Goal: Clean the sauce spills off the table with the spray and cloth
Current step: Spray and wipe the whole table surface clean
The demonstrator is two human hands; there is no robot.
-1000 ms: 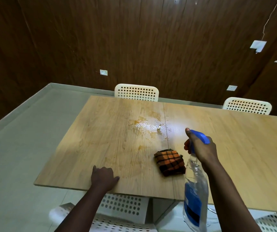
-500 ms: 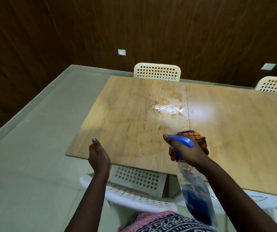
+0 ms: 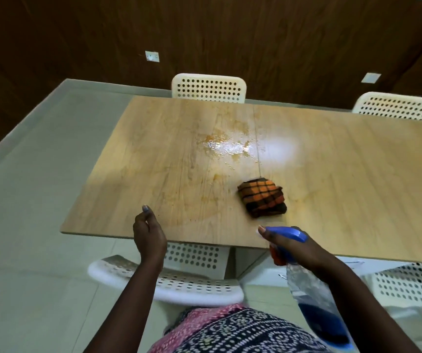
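Note:
A wooden table [image 3: 345, 189] carries a wet, glistening orange sauce spill [image 3: 226, 146] near its middle, with fainter smears toward the front edge. A folded orange-and-black checked cloth [image 3: 262, 197] lies on the table, untouched, just beyond my right hand. My right hand [image 3: 296, 250] grips a clear spray bottle [image 3: 314, 294] with a blue head and blue liquid, held at the table's front edge with the nozzle pointing left. My left hand [image 3: 148, 231] hovers loosely curled over the front edge, holding nothing.
A white perforated chair [image 3: 169, 281] stands right in front of me, tucked under the table. Two more white chairs [image 3: 208, 87] [image 3: 394, 105] stand at the far side, and another [image 3: 408, 284] at my right. Dark wood walls surround the grey floor.
My left hand lifted off the table's front edge and hangs above it. My right hand drew the bottle back toward me, uncovering the cloth. My head tilted further down.

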